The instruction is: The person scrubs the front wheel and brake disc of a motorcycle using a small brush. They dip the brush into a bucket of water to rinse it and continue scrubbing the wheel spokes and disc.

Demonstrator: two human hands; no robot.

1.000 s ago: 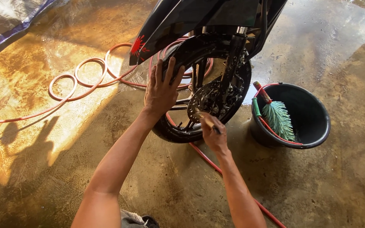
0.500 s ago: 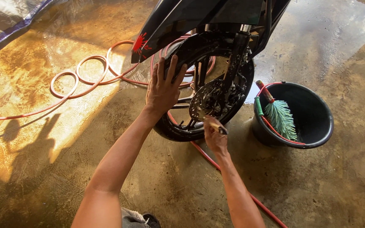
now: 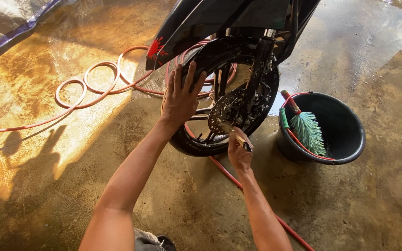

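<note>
left hand (image 3: 180, 95) on black tyre (image 3: 189, 142), right hand (image 3: 239, 153) gripping brush (image 3: 236, 135).

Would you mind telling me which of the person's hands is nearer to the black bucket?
Right. The right hand, holding a small brush at the wheel's brake disc, is just left of the black bucket; the left hand rests on the tyre, farther away.
</note>
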